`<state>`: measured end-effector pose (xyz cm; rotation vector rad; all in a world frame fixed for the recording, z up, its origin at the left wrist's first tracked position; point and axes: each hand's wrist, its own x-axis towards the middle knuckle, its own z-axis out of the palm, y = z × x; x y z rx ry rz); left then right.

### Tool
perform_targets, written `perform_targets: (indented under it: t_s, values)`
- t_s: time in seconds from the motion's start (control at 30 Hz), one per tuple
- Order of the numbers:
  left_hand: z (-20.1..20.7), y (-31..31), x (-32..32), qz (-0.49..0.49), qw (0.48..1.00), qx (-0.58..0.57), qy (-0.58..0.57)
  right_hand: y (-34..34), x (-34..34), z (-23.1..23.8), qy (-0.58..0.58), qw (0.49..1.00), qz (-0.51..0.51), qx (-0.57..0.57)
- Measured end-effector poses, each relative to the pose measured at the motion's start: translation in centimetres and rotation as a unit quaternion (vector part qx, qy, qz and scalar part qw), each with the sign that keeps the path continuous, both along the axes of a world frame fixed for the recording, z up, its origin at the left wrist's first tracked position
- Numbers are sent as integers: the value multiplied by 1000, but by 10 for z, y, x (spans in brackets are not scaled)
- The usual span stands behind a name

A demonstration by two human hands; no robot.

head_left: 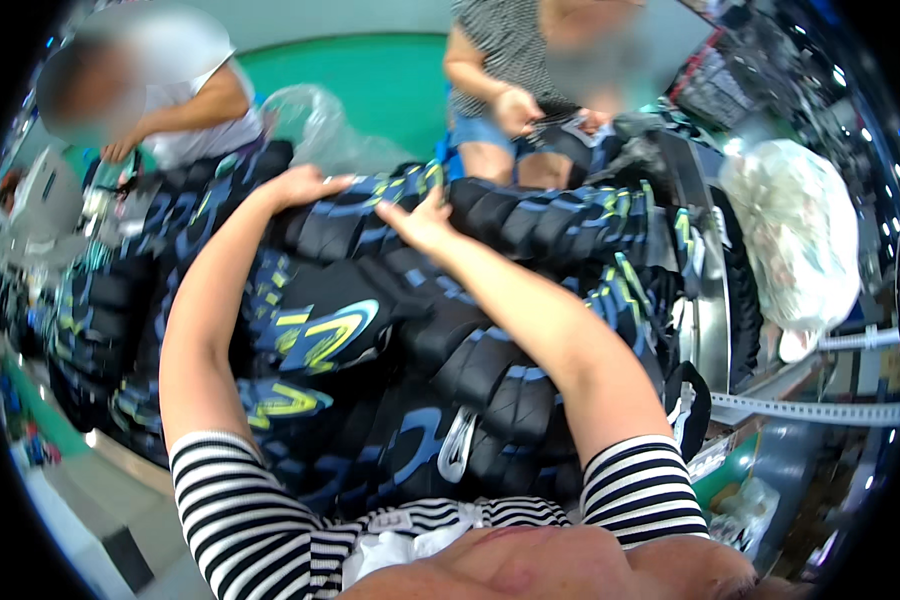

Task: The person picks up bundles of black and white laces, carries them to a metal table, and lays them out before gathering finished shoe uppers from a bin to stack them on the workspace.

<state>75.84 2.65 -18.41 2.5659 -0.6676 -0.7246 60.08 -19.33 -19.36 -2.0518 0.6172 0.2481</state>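
Note:
Black quilted, padded fabric pieces with blue and yellow markings lie heaped in front of me. At the far side of the heap, both my hands are on one stack of padded pieces (368, 190). My left hand (305, 186) grips its left part, thumb pointing right along the top. My right hand (422, 222) closes round the right part, thumb toward the left hand; some fingers are hidden behind the fabric. Below my arms lies a padded piece with a bold yellow-and-blue curved shape (335, 330). A white looped strap (457, 445) lies nearer to me.
Across the heap, a seated person in a patterned top (510, 60) works with both hands. Another person in white (205, 110) is at the far left. A full translucent plastic bag (795, 235) stands right, beside a metal edge (708, 290). Clear plastic film (315, 125) lies beyond the heap.

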Motion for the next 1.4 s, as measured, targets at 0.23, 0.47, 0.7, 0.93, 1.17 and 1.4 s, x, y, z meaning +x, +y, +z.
perform_targets:
  t_s: [0.23,0.47,0.7,0.93,1.17,1.4]
  values:
    - [47,-23,-23,76,989,-10,124,-12,-12,26,6,998,2,55]
    - [76,-27,-45,45,990,-45,128,-9,-11,26,-16,996,1,92]
    - [79,-18,-51,57,986,-135,82,-11,-11,27,-106,990,21,92]
    - [84,-15,-43,34,982,-185,14,-21,0,25,-320,943,65,65]
    - [96,-15,-50,-8,941,-289,-177,-24,3,63,-456,886,88,19]
    - [180,-14,-94,24,876,-357,-324,-28,21,133,-633,765,118,-18]
